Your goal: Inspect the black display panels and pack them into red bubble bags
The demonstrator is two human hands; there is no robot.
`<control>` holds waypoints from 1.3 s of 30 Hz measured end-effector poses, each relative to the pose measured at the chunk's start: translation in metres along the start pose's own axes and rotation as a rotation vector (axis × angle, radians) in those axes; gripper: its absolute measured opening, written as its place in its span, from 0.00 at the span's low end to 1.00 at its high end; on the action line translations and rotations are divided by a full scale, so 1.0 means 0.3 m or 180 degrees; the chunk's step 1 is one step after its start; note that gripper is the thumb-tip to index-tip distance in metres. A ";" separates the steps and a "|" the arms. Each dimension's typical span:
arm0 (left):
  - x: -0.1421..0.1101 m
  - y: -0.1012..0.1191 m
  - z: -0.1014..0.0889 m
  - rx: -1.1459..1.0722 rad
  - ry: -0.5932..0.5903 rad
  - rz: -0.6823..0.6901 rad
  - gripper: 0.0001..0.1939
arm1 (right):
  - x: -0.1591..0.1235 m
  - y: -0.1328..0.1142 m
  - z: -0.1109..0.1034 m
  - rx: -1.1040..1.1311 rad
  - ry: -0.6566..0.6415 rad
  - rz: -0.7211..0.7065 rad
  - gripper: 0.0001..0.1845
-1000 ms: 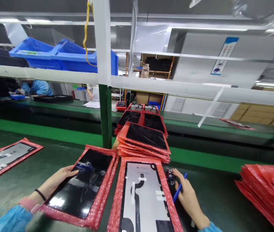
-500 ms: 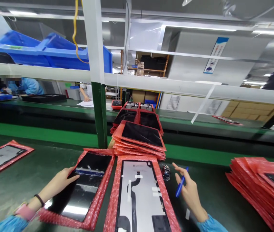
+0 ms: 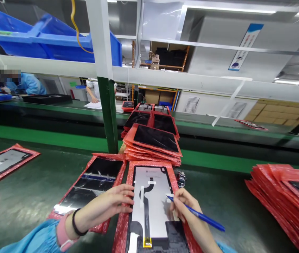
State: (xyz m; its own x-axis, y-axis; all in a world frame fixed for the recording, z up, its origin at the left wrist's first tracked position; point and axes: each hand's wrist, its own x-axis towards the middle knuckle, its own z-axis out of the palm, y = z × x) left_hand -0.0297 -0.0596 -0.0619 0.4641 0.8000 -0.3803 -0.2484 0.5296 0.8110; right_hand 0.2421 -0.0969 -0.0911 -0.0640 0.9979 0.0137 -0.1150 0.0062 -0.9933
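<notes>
My right hand (image 3: 188, 211) is closed around a blue pen (image 3: 204, 218). Its tip is over a white tape piece near the right edge of a tablet screen panel (image 3: 156, 196), which lies back side up and shows a black flex cable (image 3: 146, 211). Under that panel is a red bubble-wrap sleeve (image 3: 121, 219). With fingers stretched out, my left hand (image 3: 115, 200) rests at the panel's left edge. Partly hidden behind my left wrist, a second screen panel (image 3: 104, 168) lies glossy black side up on red bubble wrap.
Behind the panel stands a stack of wrapped screens (image 3: 152, 154). Another red stack (image 3: 278, 200) is at the right, and a single panel (image 3: 1, 163) lies far left. A green-and-white post (image 3: 107, 116) rises at the bench's back. A small shiny metal object (image 3: 181, 178) sits beside the panel.
My left hand has moved right, from the glossy panel to the left edge of the middle one. My right hand has come left, bringing the pen tip over the middle panel.
</notes>
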 end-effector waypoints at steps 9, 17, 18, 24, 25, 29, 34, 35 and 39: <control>0.042 -0.003 0.004 -0.0144 0.0353 -0.0114 0.20 | -0.017 0.059 0.008 -0.1587 0.0426 -0.0386 0.25; 0.045 -0.003 -0.002 -0.0267 0.0439 -0.0213 0.24 | -0.013 0.069 0.005 -0.1800 0.0418 -0.0374 0.22; 0.046 -0.002 -0.004 -0.0285 0.0466 -0.0235 0.25 | -0.011 0.069 0.004 -0.1752 0.0420 -0.0356 0.22; 0.066 0.021 0.021 -0.0250 0.0482 -0.0127 0.20 | -0.001 0.059 -0.016 -0.1112 0.0334 -0.0124 0.23; 0.073 0.024 0.037 -0.0201 0.0418 -0.0103 0.19 | 0.000 0.055 -0.019 -0.0975 0.0318 -0.0073 0.24; 0.106 0.012 0.119 0.0020 0.0165 -0.0026 0.16 | 0.001 0.046 -0.017 -0.0503 0.0307 0.0079 0.26; 0.134 -0.008 0.185 0.0105 0.0176 0.0258 0.18 | -0.002 0.034 -0.022 -0.0252 0.0345 0.0111 0.27; 0.134 -0.002 0.188 0.0117 0.0189 0.0334 0.21 | -0.003 0.023 -0.030 -0.0216 0.0377 0.0074 0.26; 0.118 0.063 0.190 0.0290 0.0398 0.0908 0.29 | -0.007 -0.066 -0.076 0.0007 0.0871 -0.0343 0.21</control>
State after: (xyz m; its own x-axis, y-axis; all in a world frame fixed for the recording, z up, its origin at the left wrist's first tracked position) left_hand 0.0305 -0.0372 -0.0349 0.2772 0.9440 -0.1791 -0.2735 0.2562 0.9271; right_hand 0.2671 -0.0976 -0.0740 0.2186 0.9719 0.0875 -0.1087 0.1133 -0.9876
